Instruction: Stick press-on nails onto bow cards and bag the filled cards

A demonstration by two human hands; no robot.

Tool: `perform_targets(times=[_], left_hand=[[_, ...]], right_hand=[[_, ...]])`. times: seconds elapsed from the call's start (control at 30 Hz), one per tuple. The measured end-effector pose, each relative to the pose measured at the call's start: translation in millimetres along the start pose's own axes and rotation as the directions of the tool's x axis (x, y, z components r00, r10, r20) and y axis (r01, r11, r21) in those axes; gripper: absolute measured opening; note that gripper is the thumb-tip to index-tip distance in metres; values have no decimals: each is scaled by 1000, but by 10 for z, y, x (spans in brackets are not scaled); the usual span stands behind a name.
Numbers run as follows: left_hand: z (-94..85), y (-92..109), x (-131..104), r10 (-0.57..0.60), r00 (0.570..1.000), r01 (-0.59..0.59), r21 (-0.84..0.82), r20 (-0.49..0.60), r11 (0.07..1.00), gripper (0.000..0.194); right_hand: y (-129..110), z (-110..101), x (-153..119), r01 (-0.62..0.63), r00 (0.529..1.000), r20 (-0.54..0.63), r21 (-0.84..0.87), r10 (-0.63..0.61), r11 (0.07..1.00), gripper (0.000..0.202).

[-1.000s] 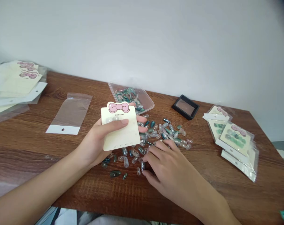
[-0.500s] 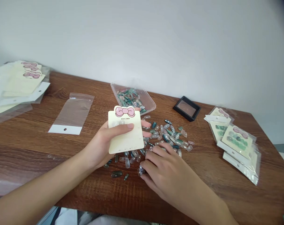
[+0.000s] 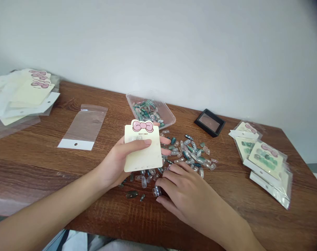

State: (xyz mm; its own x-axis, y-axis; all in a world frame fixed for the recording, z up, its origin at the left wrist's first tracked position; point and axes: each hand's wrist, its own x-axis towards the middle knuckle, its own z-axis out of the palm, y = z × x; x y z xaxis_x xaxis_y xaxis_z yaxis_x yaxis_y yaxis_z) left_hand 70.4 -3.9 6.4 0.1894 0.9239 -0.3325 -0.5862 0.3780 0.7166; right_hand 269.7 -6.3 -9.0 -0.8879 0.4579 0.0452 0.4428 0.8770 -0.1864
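My left hand point(image 3: 119, 157) holds a cream card point(image 3: 145, 153) with a pink bow at its top, thumb across the front and fingers behind. Clear nail tips show beside the thumb, partly covered by it. My right hand point(image 3: 187, 191) is low over the near side of a pile of green and clear press-on nails point(image 3: 192, 153). Its thumb and index finger are apart beside some shiny nail tips point(image 3: 156, 191) on the table. The other fingertips reach the pile's edge. A dark nail tip point(image 3: 132, 194) lies nearer the table's front.
Behind the card sits a clear tray point(image 3: 168, 113) of nails. A black frame point(image 3: 218, 129) stands right of it. Bagged cards point(image 3: 268, 160) lie at right, a transparent bag point(image 3: 86, 122) and stacked cards point(image 3: 30, 90) at left, on the wooden table point(image 3: 106, 219).
The view has shifted slightly, so everything sits a little further right. My right thumb and index finger have parted a little around the shiny nail tips. My left hand still holds the card.
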Motion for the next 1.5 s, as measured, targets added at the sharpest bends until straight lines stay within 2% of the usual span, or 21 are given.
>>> perform_targets(times=[0.13, 0.27, 0.37, 0.47, 0.57, 0.67, 0.77, 0.83, 0.9, 1.1, 1.37, 1.5], left_hand=[[-8, -12, -7, -8, 1000, 9, -23, 18, 1000, 45], [21, -57, -4, 11, 1000, -12, -40, -14, 999, 35], [54, -126, -2, 33, 998, -34, -24, -61, 999, 40], [58, -227, -20, -1, 999, 0, -26, -43, 1000, 47], [27, -338, -59, -40, 999, 40, 1, -12, 999, 48], [0, -412, -112, -10, 1000, 9, 164, 4, 986, 39], [2, -427, -151, 3, 990, -51, 337, 142, 940, 34], [10, -425, -159, 16, 973, -101, 361, 231, 927, 37], [13, -425, -161, 28, 963, -125, 355, 267, 927, 43], [-13, -441, -165, 1, 964, -104, 375, 265, 921, 28], [-25, -457, -172, -17, 969, -80, 376, 248, 923, 22], [-1, -434, -176, -34, 970, -50, 331, 242, 942, 26]], right_hand=[[25, -17, 6, -40, 999, 24, 94, 38, 995, 18], [209, -100, -53, -123, 984, -89, 281, 153, 952, 13], [360, -190, -98, -253, 922, -189, 366, 337, 896, 15], [382, -226, -100, -250, 841, -352, 419, 410, 873, 18], [285, -173, -60, -154, 826, -443, 417, 348, 896, 19], [183, -84, -14, -74, 830, -503, 332, 242, 941, 15], [141, -30, 12, -22, 817, -550, 271, 174, 962, 8], [140, -20, 16, 0, 807, -572, 250, 147, 968, 7], [147, -20, 11, 29, 807, -578, 240, 119, 970, 9], [158, -2, -11, 68, 822, -563, 250, 88, 966, 13], [174, 36, -18, 45, 846, -524, 253, 98, 966, 13], [176, 34, -15, 44, 855, -508, 270, 104, 962, 13]])
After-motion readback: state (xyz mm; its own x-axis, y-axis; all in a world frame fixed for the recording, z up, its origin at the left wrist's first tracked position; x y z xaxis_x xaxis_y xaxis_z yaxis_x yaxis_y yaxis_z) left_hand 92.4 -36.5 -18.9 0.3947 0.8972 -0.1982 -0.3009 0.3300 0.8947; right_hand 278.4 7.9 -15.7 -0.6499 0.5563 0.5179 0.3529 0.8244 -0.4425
